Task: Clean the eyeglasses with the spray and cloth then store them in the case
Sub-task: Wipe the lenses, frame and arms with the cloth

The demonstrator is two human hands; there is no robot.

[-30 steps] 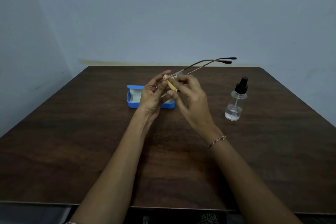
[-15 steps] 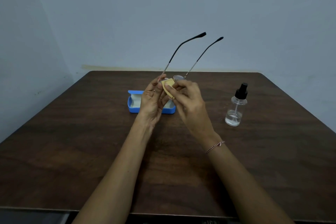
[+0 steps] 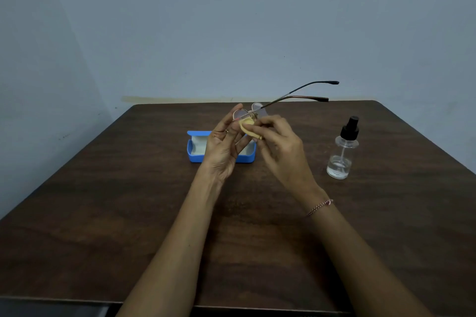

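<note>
Eyeglasses (image 3: 257,108) are hovering just above the centre of the frame, over the dark wooden table (image 3: 103,213). Their two temples are stretching toward the upper right and ending in dark tips. The left hand (image 3: 222,149) is pinching the frame at its left rim, palm facing the camera. The right hand (image 3: 280,147) is gripping a folded yellow cloth (image 3: 247,128) and pressing it against the glasses near the bridge; which lens it is touching cannot be told. Behind the hands, a blue case (image 3: 195,156) is lying open on the table, pale lining showing, partly covered by the left hand. A clear spray bottle (image 3: 343,152) with a black nozzle is standing upright at the right of the frame, well apart from the hands, holding a little liquid. A thin bracelet (image 3: 319,207) is circling the right wrist.
</note>
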